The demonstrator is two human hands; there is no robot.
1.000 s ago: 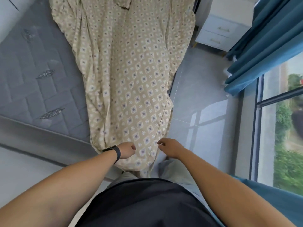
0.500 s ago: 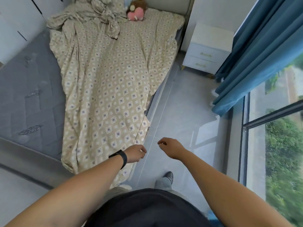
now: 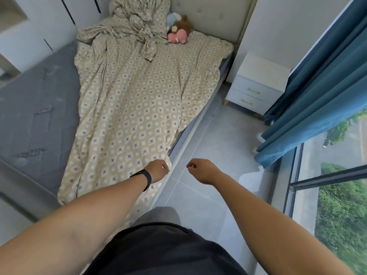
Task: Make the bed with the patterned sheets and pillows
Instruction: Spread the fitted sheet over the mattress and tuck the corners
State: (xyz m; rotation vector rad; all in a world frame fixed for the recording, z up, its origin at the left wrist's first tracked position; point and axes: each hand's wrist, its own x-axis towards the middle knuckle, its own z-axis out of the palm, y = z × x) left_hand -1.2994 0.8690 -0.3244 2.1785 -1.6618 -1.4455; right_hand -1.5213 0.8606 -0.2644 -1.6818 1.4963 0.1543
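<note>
The beige patterned sheet (image 3: 139, 116) lies spread along the right half of the bed, bunched and twisted near the headboard, with its near corner hanging over the foot end. A patterned pillow (image 3: 156, 14) leans against the headboard. My left hand (image 3: 158, 170), with a black wristband, has its fingers curled at the sheet's right hem by the bed's corner and seems to pinch it. My right hand (image 3: 200, 169) hovers over the floor beside the bed with curled fingers and nothing in it.
The left half of the grey quilted mattress (image 3: 35, 108) is bare. Plush toys (image 3: 178, 31) sit by the grey headboard (image 3: 214, 14). A white nightstand (image 3: 256, 84), blue curtains (image 3: 317, 92) and a window stand to the right, across the grey tiled floor (image 3: 218, 147).
Both hands gripped the sheet's end one second ago; my right hand has since let go. My view has pulled back and up, and the sheet now lies spread wider on the bed.
</note>
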